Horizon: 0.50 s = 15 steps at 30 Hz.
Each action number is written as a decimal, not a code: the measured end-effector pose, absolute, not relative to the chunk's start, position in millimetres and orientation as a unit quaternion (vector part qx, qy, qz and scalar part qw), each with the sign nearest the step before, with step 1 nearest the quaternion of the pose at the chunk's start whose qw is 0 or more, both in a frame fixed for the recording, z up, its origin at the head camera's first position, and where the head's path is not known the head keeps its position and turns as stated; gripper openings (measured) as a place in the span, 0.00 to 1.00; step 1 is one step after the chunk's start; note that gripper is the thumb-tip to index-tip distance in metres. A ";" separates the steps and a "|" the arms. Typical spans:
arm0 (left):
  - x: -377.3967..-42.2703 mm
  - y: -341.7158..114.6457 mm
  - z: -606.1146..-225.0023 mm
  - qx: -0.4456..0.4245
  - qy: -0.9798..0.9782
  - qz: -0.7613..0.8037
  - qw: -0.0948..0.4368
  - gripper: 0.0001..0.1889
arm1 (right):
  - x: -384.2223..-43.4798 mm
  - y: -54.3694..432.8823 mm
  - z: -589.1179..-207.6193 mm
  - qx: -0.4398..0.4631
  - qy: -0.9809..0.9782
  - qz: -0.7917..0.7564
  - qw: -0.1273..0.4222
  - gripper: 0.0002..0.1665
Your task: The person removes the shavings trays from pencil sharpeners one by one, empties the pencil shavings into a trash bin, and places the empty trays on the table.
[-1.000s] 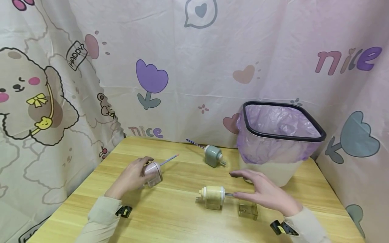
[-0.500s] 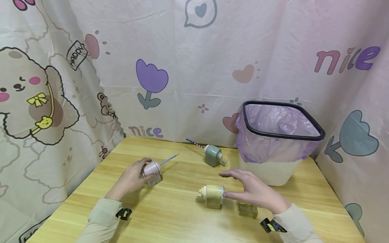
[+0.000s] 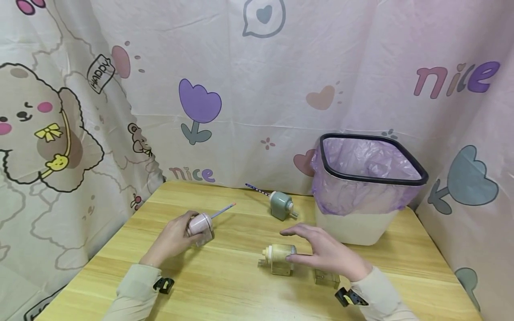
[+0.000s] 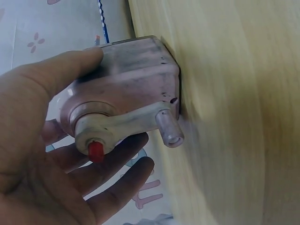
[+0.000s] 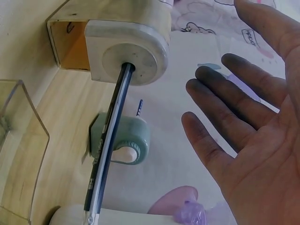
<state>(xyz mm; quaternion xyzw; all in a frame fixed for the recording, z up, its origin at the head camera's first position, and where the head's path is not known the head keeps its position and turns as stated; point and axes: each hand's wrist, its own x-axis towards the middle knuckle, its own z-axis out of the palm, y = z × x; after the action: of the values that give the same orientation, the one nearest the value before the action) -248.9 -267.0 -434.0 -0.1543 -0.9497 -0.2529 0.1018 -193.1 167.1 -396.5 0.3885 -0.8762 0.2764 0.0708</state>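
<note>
Left forearm (image 3: 132,292): sleeved, extends from the lower edge, slanting inward; the left wrist (image 3: 150,257) is bare beyond the cuff. Left hand (image 3: 174,234): set in a grip. The left thumb (image 4: 70,68) extends along one side; the left fingers (image 4: 123,193) oppose it, spaced and partly curved. Right forearm (image 3: 387,294): sleeved, slants inward from the opposite side. Right hand (image 3: 329,252): well apart from the left, palm toward its wrist camera, the right fingers (image 5: 234,108) extended and slightly spaced, the right thumb (image 5: 272,26) separated from them.
</note>
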 end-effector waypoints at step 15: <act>-254.3 -270.8 -438.0 -0.128 -0.953 -0.260 0.091 0.29 | -190.8 157.7 -396.6 0.388 -0.874 0.289 0.051 0.32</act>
<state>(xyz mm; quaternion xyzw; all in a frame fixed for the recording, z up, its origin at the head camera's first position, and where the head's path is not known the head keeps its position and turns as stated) -254.3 -270.8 -438.0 -0.1283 -0.9527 -0.2600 0.0912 -190.8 157.7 -396.6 0.3880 -0.8737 0.2892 0.0506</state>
